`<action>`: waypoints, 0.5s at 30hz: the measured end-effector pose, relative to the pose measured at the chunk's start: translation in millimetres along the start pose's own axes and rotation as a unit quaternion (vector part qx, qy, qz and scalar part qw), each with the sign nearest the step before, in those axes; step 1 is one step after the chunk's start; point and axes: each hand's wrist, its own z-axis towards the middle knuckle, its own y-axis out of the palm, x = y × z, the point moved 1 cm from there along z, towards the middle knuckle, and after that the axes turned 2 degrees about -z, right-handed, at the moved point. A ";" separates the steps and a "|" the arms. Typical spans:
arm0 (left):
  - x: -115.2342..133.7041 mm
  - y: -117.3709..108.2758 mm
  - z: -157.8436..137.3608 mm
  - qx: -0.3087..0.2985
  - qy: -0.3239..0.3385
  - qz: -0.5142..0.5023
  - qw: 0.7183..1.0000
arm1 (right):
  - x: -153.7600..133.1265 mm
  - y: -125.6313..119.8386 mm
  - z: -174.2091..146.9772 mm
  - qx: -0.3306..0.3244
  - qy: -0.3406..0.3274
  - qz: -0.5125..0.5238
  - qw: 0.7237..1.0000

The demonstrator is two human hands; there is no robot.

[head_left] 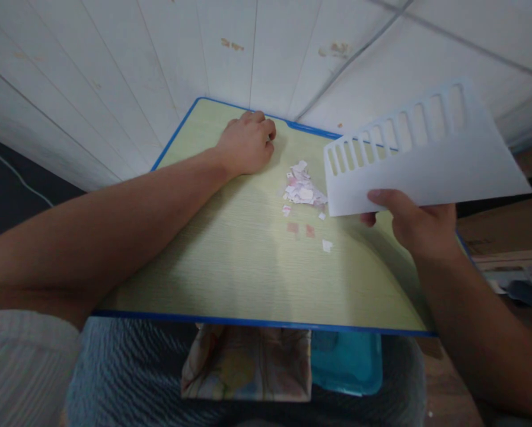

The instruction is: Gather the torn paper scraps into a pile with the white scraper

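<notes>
In my right hand [419,222] is a stiff white sheet [430,175] with a row of rounded slots along its upper edge. The thumb presses on its near face, and the sheet is tilted above the right part of the small table [230,267]. Its left corner is close to a heap of torn paper scraps [303,187]. Several loose scraps [310,230], white and reddish, lie in front of the heap. Near the table's far edge rests my left hand [248,142], fingers curled in; whatever they may hold is hidden.
A blue rim [257,323] borders the table. White panelled wall [225,65] stands right behind it, with a grey cable [359,59] running down. Below the near edge are a patterned fabric-like container [248,367] and a teal plastic tray [350,365]. Cardboard boxes [510,231] stand at right.
</notes>
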 end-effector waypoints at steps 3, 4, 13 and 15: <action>0.2 0.3 0.5 0.006 -0.013 0.024 1.000 | -2.1 2.5 1.9 0.029 -0.008 -0.018 0.999; 0.0 0.5 0.7 0.007 -0.013 0.017 1.000 | -2.6 3.9 2.0 0.024 -0.004 -0.026 0.999; -0.5 1.2 1.2 0.013 -0.006 0.042 0.999 | -0.9 7.3 3.3 0.015 0.021 -0.042 0.999; -3.1 2.0 1.4 0.016 0.002 0.034 0.999 | -2.0 7.5 4.0 0.000 0.016 -0.032 0.999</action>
